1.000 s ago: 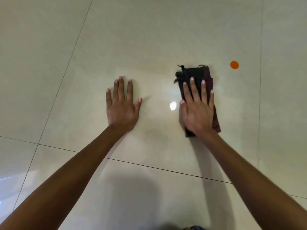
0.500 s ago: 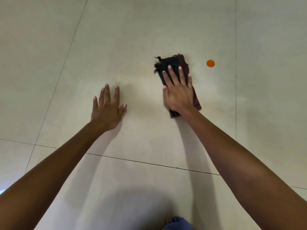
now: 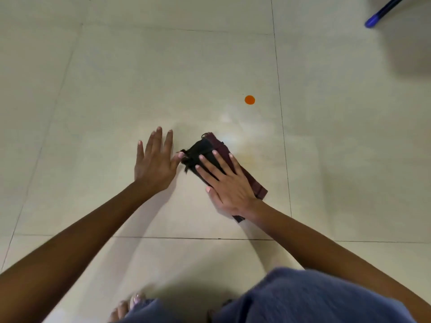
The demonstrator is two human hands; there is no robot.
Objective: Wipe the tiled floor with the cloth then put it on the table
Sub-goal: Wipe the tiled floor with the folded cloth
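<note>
A folded dark cloth [image 3: 210,148], black and maroon with frayed threads at its left end, lies on the cream tiled floor [image 3: 140,78]. My right hand [image 3: 224,183] presses flat on top of it, fingers spread and pointing up-left. My left hand [image 3: 155,162] rests open on the tile just left of the cloth, its thumb tip touching the frayed end. The part of the cloth under my right palm is hidden. No table top is in view.
An orange round dot [image 3: 249,100] marks the floor beyond the cloth. A blue leg of some furniture [image 3: 382,12] stands at the top right. My knees in blue trousers [image 3: 303,297] and bare toes [image 3: 130,304] fill the bottom edge.
My right hand has slid the cloth back toward me and to the left, turning it diagonal. The left hand now sits right beside it. The view has pulled back, showing my knees.
</note>
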